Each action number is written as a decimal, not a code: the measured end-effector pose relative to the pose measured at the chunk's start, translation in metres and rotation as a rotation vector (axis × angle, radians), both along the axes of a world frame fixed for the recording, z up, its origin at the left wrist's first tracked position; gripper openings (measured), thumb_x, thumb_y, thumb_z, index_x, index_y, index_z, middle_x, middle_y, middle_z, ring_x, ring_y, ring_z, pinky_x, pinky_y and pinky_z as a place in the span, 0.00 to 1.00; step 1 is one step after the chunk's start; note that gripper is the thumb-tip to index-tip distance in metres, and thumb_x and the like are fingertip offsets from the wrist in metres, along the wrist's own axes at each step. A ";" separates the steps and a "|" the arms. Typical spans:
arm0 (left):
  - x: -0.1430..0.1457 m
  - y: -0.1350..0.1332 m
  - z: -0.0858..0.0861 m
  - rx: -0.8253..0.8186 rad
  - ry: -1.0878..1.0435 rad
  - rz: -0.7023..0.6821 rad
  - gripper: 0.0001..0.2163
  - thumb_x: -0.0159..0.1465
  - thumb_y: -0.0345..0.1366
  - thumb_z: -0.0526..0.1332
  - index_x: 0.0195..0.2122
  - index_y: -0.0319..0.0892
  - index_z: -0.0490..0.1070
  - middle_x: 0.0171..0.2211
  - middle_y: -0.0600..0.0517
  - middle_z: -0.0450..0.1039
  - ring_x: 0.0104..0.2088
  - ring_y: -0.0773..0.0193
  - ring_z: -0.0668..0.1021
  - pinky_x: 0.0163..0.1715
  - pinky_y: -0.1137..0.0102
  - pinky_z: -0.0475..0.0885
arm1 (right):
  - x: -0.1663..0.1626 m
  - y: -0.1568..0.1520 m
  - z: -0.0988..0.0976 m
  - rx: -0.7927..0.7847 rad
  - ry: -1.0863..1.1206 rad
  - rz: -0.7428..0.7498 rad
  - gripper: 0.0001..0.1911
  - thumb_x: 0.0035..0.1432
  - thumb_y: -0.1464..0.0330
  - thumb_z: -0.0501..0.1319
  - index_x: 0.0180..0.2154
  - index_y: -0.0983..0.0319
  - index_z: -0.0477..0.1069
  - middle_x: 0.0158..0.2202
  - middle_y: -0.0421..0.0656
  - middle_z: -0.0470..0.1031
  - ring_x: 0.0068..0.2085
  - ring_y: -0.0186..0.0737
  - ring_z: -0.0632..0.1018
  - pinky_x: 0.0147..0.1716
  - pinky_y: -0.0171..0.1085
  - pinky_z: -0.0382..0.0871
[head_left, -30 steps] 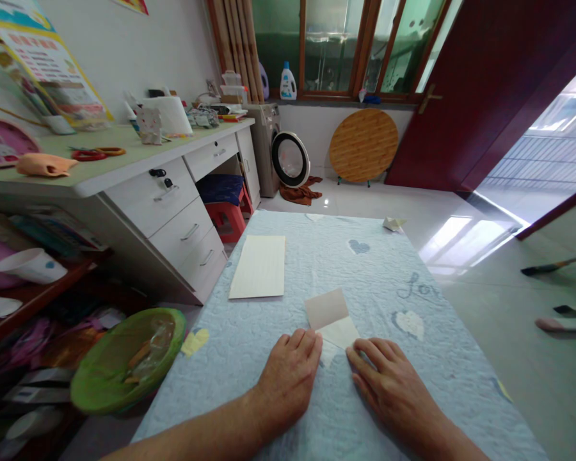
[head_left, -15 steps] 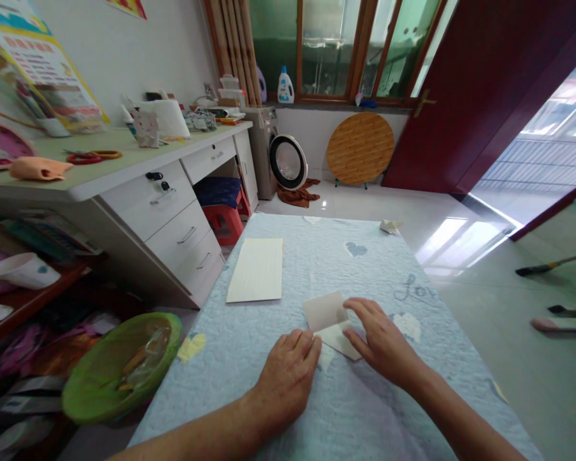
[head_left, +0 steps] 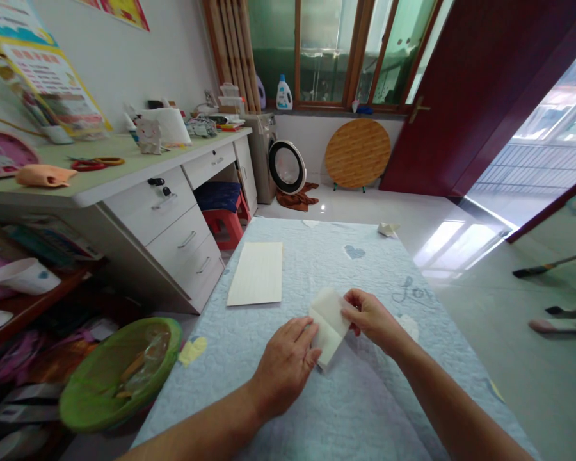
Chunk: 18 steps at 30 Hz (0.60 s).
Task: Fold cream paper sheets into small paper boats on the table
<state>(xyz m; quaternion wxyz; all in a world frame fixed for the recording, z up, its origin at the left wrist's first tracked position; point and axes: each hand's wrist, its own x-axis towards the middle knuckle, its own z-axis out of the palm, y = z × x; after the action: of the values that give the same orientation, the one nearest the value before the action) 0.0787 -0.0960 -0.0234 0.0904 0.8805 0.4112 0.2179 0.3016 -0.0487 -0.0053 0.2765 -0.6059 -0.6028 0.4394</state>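
Observation:
A folded piece of cream paper (head_left: 329,326) lies tilted on the pale blue quilted cover (head_left: 211,400), its tan face hidden. My right hand (head_left: 369,317) pinches its right edge between thumb and fingers. My left hand (head_left: 288,365) sits against its lower left edge, and I cannot tell whether it grips the paper. A flat cream sheet (head_left: 256,274) lies farther up the cover, apart from both hands. A small folded paper (head_left: 388,229) sits at the far edge.
A white desk with drawers (head_left: 158,205) runs along the left, with red scissors (head_left: 96,163) on top. A green basin (head_left: 120,374) sits below the cover's left edge. Part of another person's foot (head_left: 552,326) shows at the right.
My right hand has moved up and onto the paper's right edge. The paper has been folded over, so its tan face no longer shows and it looks narrower.

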 end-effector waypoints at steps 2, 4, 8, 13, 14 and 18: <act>-0.001 0.002 0.000 -0.005 -0.009 0.002 0.16 0.70 0.38 0.54 0.56 0.37 0.67 0.55 0.41 0.70 0.55 0.52 0.72 0.56 0.54 0.71 | -0.002 -0.010 -0.004 -0.107 0.130 -0.037 0.04 0.50 0.70 0.54 0.31 0.58 0.59 0.24 0.34 0.66 0.21 0.33 0.71 0.18 0.32 0.63; 0.000 0.003 -0.001 -0.010 0.002 0.000 0.15 0.69 0.36 0.55 0.54 0.37 0.68 0.54 0.42 0.71 0.54 0.52 0.73 0.56 0.54 0.71 | -0.003 -0.018 -0.008 -0.140 0.108 -0.036 0.09 0.49 0.71 0.54 0.35 0.57 0.59 0.26 0.34 0.68 0.21 0.34 0.72 0.19 0.33 0.64; 0.002 0.003 -0.006 -0.009 0.047 -0.040 0.12 0.66 0.29 0.57 0.50 0.38 0.70 0.52 0.44 0.73 0.53 0.54 0.74 0.56 0.55 0.71 | -0.003 -0.021 -0.014 0.173 -0.266 -0.027 0.17 0.48 0.71 0.57 0.43 0.60 0.64 0.32 0.40 0.73 0.34 0.41 0.76 0.37 0.41 0.70; 0.001 0.003 -0.013 0.020 0.078 -0.088 0.13 0.66 0.27 0.55 0.51 0.38 0.70 0.53 0.43 0.71 0.54 0.54 0.73 0.57 0.56 0.71 | -0.006 -0.015 -0.025 0.388 -0.334 -0.016 0.23 0.54 0.66 0.58 0.52 0.64 0.66 0.50 0.52 0.73 0.52 0.51 0.71 0.55 0.50 0.62; 0.001 0.003 -0.014 0.024 0.079 -0.106 0.14 0.66 0.27 0.55 0.52 0.38 0.69 0.54 0.43 0.71 0.55 0.54 0.73 0.57 0.57 0.70 | -0.007 -0.014 -0.027 0.380 -0.309 -0.014 0.24 0.54 0.65 0.57 0.54 0.63 0.65 0.51 0.51 0.73 0.53 0.51 0.71 0.56 0.50 0.62; 0.000 0.004 -0.018 0.046 0.070 -0.169 0.15 0.67 0.27 0.54 0.54 0.39 0.68 0.56 0.44 0.70 0.57 0.55 0.72 0.58 0.58 0.69 | -0.011 -0.013 -0.031 0.307 -0.201 -0.023 0.28 0.55 0.66 0.56 0.58 0.62 0.62 0.46 0.47 0.75 0.47 0.46 0.74 0.51 0.46 0.66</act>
<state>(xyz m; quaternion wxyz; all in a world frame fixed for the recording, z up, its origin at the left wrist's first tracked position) 0.0782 -0.0915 -0.0414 0.0739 0.9209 0.3334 0.1879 0.2906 -0.0613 -0.0360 0.3091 -0.6045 -0.6803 0.2762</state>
